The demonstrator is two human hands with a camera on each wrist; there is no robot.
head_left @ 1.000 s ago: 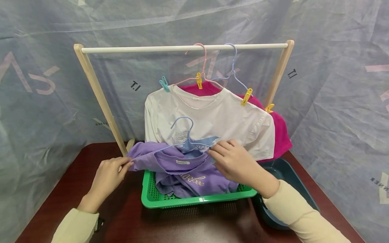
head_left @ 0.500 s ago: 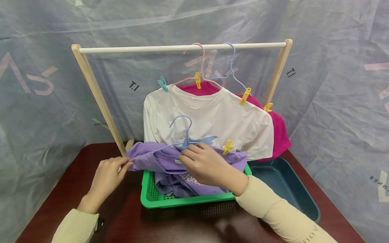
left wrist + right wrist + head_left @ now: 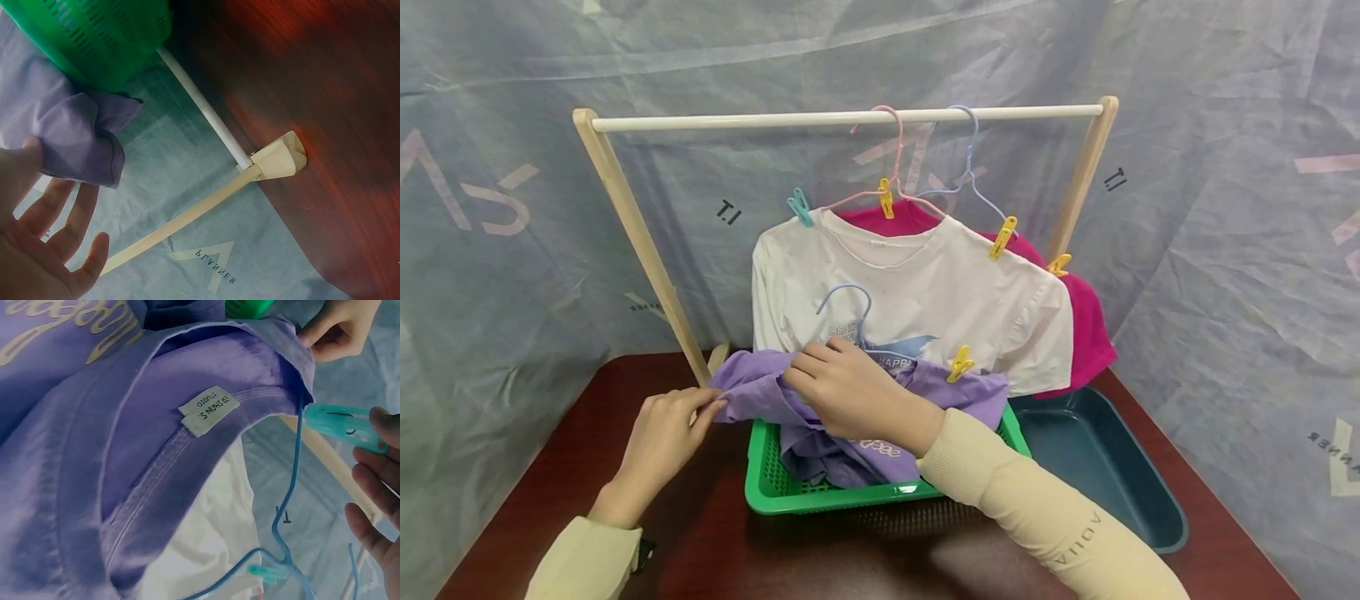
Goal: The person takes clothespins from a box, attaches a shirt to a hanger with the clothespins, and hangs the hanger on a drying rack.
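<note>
A purple T-shirt (image 3: 958,398) lies bunched over a green basket (image 3: 820,504), with a blue hanger (image 3: 295,469) inside its neckline. My left hand (image 3: 666,429) pinches the shirt's left sleeve between thumb and forefinger; the left wrist view shows the other fingers spread. Over the left side of the collar is my right hand (image 3: 850,392), which in the head view hides part of hanger and neckline. It pinches a teal clothespin (image 3: 344,425), whose tip meets the hanger wire at the collar edge. A yellow clothespin (image 3: 960,364) sits on the shirt's right shoulder.
Behind the basket stands a wooden rack with a white rail (image 3: 700,123). A white T-shirt (image 3: 917,287) and a magenta garment (image 3: 1092,337) hang there on hangers with clothespins. A dark blue tub (image 3: 1097,458) is at the right on the brown table (image 3: 700,542).
My right hand has moved left from the shirt's right shoulder to the left of the collar, uncovering the yellow clothespin. The left hand keeps its pinch on the sleeve, nearly still.
</note>
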